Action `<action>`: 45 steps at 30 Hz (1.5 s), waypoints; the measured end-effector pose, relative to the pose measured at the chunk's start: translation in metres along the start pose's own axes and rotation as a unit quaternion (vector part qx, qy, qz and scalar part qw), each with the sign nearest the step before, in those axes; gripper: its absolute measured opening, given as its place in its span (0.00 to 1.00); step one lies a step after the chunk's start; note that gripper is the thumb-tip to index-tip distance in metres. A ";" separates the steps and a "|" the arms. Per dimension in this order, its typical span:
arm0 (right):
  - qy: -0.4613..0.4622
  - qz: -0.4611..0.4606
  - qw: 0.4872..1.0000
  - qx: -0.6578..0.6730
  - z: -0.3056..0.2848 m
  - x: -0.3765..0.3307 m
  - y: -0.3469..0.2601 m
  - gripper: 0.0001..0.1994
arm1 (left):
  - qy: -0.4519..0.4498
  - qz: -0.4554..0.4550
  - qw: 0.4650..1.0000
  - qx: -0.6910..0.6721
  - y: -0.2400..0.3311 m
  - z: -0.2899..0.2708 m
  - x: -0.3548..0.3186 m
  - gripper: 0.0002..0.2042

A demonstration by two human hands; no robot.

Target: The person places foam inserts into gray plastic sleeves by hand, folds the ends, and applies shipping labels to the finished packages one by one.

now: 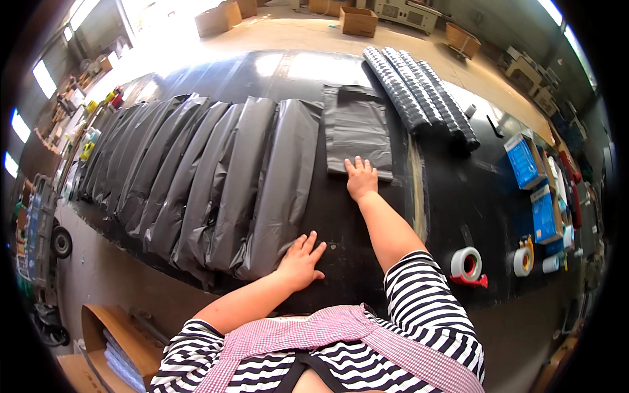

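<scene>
Our right hand [361,178] lies flat, fingers spread, on near edge of folded grey bag stack [357,128] on black table [452,196]. Our left hand [301,261] — fingers spread, holding nothing — presses corner of long grey bag row [216,177]. Bags look thin, soft, light, slippery — we think best pinch an edge. Open brown boxes [358,20] far off; inside not seen.

Pretty much everything here is dark: glossy black worktop [367,216], with a row of overlapping dark grey plastic bags [216,177] and one folded flat grey plastic bag [357,124]. Ridged dark grey bag rolls [422,95] sit at the far edge. Blue cartons [524,160] and white tape rolls on a red dispenser [466,265] add colour. Sleeves [429,295] are black-and-white striped, apron [314,327] pink gingham.
</scene>
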State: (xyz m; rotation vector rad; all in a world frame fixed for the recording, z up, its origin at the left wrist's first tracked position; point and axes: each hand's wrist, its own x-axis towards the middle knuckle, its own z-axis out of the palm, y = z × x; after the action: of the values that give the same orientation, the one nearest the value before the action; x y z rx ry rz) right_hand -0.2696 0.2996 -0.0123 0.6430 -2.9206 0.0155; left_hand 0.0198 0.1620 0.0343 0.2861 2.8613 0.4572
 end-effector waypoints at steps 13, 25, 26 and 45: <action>0.232 -0.141 0.811 0.519 -0.009 0.086 -0.103 0.34 | 0.025 -0.002 0.998 -0.058 -0.006 0.013 -0.011 0.48; -0.218 -0.121 0.967 0.052 -0.130 -0.058 -0.260 0.26 | -0.213 0.240 0.945 0.071 -0.011 -0.042 -0.017 0.29; -0.244 -0.111 0.963 0.020 -0.132 -0.057 -0.268 0.25 | -0.175 0.258 0.950 -0.025 -0.022 -0.048 -0.043 0.21; -0.100 0.191 0.945 0.244 -0.111 -0.096 -0.311 0.49 | -0.038 0.058 0.973 -0.221 -0.178 -0.082 -0.103 0.56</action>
State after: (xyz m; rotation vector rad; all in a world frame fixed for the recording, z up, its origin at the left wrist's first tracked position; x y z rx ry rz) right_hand -0.0371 0.0623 0.0759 0.1185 -3.2047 0.7812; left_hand 0.0697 -0.0506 0.0723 0.3759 2.5844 1.0583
